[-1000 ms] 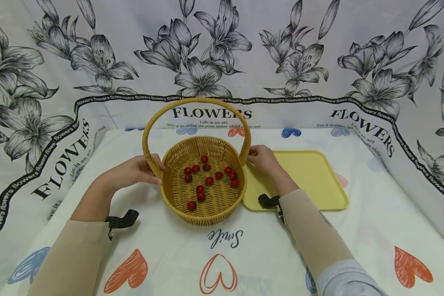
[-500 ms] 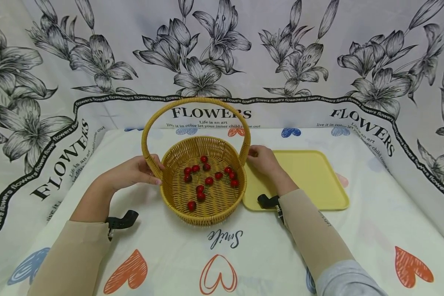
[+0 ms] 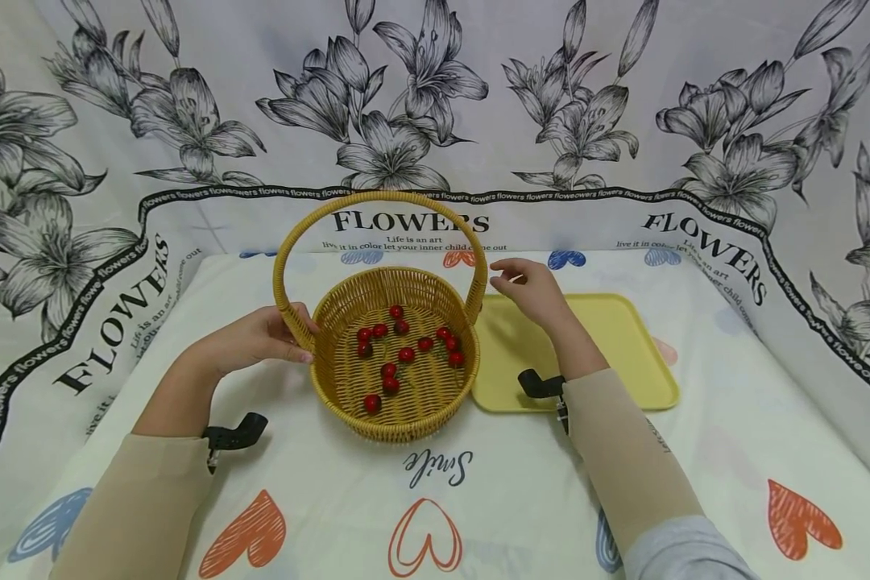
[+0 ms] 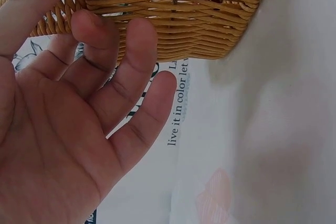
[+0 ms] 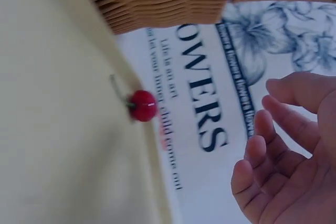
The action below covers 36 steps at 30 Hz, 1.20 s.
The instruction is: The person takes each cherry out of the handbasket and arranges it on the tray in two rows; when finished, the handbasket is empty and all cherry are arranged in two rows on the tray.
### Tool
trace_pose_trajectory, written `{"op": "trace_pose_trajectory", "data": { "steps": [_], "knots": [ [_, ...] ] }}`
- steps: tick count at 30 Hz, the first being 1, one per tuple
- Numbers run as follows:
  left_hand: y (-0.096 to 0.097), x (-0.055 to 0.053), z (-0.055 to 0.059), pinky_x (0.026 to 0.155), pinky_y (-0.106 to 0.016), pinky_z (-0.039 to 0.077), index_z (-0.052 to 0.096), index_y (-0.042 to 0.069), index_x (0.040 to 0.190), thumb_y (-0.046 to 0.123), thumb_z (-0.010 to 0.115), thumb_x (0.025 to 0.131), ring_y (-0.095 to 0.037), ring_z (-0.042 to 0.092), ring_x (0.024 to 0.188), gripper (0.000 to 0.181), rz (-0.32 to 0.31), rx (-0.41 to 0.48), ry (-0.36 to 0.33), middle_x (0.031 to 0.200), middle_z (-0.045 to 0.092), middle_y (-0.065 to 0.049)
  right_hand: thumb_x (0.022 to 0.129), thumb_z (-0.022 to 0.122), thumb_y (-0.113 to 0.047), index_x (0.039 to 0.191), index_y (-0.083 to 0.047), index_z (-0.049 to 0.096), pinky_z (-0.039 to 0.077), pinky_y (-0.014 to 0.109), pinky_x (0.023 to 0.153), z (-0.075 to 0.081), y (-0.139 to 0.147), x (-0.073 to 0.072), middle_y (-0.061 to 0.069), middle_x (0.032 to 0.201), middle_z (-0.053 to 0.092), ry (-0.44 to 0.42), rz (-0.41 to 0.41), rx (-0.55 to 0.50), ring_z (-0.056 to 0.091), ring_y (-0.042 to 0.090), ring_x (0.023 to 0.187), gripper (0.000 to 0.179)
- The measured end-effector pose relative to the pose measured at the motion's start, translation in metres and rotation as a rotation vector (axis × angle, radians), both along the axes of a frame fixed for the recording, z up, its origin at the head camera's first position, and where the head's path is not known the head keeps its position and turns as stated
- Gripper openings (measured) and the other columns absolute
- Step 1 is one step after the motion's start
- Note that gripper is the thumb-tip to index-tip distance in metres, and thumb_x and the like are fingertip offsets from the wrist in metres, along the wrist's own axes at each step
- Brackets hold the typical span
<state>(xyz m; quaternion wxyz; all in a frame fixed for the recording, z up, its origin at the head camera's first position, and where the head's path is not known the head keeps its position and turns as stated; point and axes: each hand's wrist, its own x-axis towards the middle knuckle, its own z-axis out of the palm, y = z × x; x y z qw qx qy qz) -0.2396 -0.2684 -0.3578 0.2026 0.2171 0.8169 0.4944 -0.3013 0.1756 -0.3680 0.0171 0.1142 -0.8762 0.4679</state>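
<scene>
A round yellow wicker basket (image 3: 395,432) with a tall arched handle (image 3: 380,196) stands mid-table, holding several red cherries (image 3: 406,354). At the left foot of the handle, my left hand (image 3: 261,338) grips the basket between thumb and fingers; the other fingers (image 4: 134,51) curl loosely below the weave in the left wrist view. My right hand (image 3: 536,290) hovers just right of the handle, fingers bent loosely and holding nothing. In the right wrist view, a single cherry (image 5: 143,106) with a stem lies on the edge of the yellow tray (image 5: 68,129), apart from the right hand.
The yellow tray (image 3: 609,354) lies flat right of the basket, its left edge close against it. A white printed cloth (image 3: 333,515) covers the table, and a flower-patterned curtain (image 3: 522,97) hangs behind and at both sides.
My right hand has moved up and slightly right, away from the handle's right foot, and its fingers have spread. My left hand stays on the basket. The view has shifted slightly.
</scene>
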Motion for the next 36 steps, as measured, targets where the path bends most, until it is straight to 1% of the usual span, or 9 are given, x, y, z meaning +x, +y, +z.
{"op": "trace_pose_trajectory", "data": {
  "steps": [4,8,15,18,23,26,30,33,36],
  "knots": [
    [0.001,-0.001,0.000,0.087,-0.035,0.046,0.062,-0.003,0.113,0.007,0.080,0.087,-0.023,0.058,0.100,0.033,-0.007,0.004,0.001,0.106,0.065,-0.016,0.102,0.065,-0.030,0.133,-0.013,0.067,0.044,0.040,0.078,0.019,0.006,0.008,0.008,0.109,0.062,0.025,-0.019,-0.063,0.059,0.024,0.096,0.036],
    [0.001,-0.002,0.000,0.086,-0.035,0.046,0.061,-0.003,0.114,0.007,0.079,0.088,-0.023,0.057,0.100,0.033,-0.014,0.008,-0.003,0.106,0.064,-0.015,0.101,0.065,-0.032,0.132,-0.015,0.068,0.045,0.036,0.075,0.037,0.008,0.018,0.007,0.108,0.064,0.039,-0.013,-0.121,0.057,0.023,0.092,0.035],
    [0.002,-0.004,0.000,0.087,-0.036,0.045,0.061,-0.003,0.113,0.007,0.080,0.087,-0.024,0.056,0.100,0.034,-0.015,0.006,-0.012,0.106,0.062,-0.014,0.101,0.066,-0.029,0.127,-0.007,0.069,0.047,0.030,0.074,0.063,0.005,0.040,0.006,0.108,0.066,0.065,0.060,-0.244,0.052,0.022,0.092,0.034],
    [0.002,-0.003,0.001,0.087,-0.036,0.045,0.061,-0.002,0.114,0.008,0.080,0.088,-0.024,0.056,0.101,0.034,-0.013,0.002,-0.015,0.106,0.062,-0.014,0.100,0.068,-0.026,0.119,-0.007,0.070,0.047,0.029,0.071,0.071,0.000,0.051,0.005,0.100,0.064,0.089,0.089,-0.282,0.053,0.022,0.086,0.027],
    [0.002,-0.003,-0.001,0.087,-0.036,0.045,0.061,-0.003,0.114,0.007,0.080,0.087,-0.024,0.055,0.100,0.034,-0.008,0.007,-0.027,0.106,0.061,-0.014,0.098,0.069,-0.017,0.108,-0.003,0.069,0.046,0.031,0.067,0.081,-0.012,0.067,0.008,0.090,0.060,0.133,0.172,-0.334,0.051,0.022,0.075,0.017],
    [0.001,-0.003,-0.001,0.086,-0.036,0.046,0.061,-0.003,0.113,0.007,0.080,0.087,-0.023,0.055,0.100,0.034,-0.010,0.013,-0.027,0.105,0.061,-0.013,0.098,0.069,-0.013,0.105,-0.001,0.069,0.045,0.031,0.066,0.083,-0.020,0.076,0.010,0.088,0.061,0.140,0.239,-0.316,0.052,0.022,0.075,0.014],
    [0.001,-0.002,-0.002,0.085,-0.035,0.045,0.061,-0.003,0.113,0.006,0.080,0.087,-0.023,0.055,0.099,0.034,-0.009,0.018,-0.024,0.105,0.061,-0.013,0.097,0.070,-0.012,0.103,-0.005,0.070,0.046,0.030,0.066,0.083,-0.033,0.084,0.009,0.086,0.061,0.148,0.329,-0.230,0.055,0.024,0.075,0.010],
    [0.000,-0.002,-0.002,0.086,-0.035,0.045,0.061,-0.003,0.113,0.007,0.080,0.087,-0.023,0.055,0.099,0.034,-0.007,0.019,-0.025,0.104,0.061,-0.013,0.097,0.070,-0.013,0.103,-0.008,0.071,0.045,0.031,0.065,0.080,-0.043,0.085,0.008,0.084,0.059,0.142,0.383,-0.156,0.054,0.025,0.074,0.008],
    [0.000,-0.001,-0.002,0.086,-0.035,0.045,0.061,-0.003,0.113,0.007,0.080,0.087,-0.023,0.055,0.099,0.034,-0.004,0.018,-0.025,0.104,0.061,-0.013,0.096,0.071,-0.016,0.104,-0.012,0.072,0.042,0.032,0.063,0.075,-0.052,0.085,0.006,0.082,0.057,0.112,0.404,-0.057,0.052,0.023,0.074,0.008]
  ]
}}
